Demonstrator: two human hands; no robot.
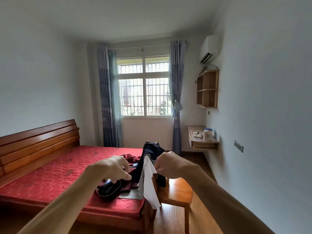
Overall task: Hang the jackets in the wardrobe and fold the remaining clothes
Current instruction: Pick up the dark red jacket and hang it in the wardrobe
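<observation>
While both bare arms reach forward, the wooden chair (pixel 177 191) stands just beside the foot corner of the bed (pixel 50 174), with its back toward the mattress. Over this chair back hang several clothes. The white garment (pixel 149 181) is the longest one: its long axis runs almost vertical, from the top of the chair back down along the back, and its lower end points to the floor under the chair. Behind it on the same chair back is a navy garment (pixel 152 149), bunched on top and rising above the hands, with one dark end falling on the seat side.

The right hand (pixel 168 163) is at the top of the chair back. Its fingers (pixel 158 164) are curled tight into a fist and pinch the upper edge of the white garment. The left hand (pixel 113 168) is left of the chair, above the bed corner. Its fingers are bent downward with the thumb stretched out over a dark red heap (pixel 109 188) of clothes; I cannot tell if they already hold the cloth or only touch it. A flat grey cloth (pixel 130 194) lies between this heap and the chair. Far behind the chair is a barred window (pixel 143 86) with blue curtains.
</observation>
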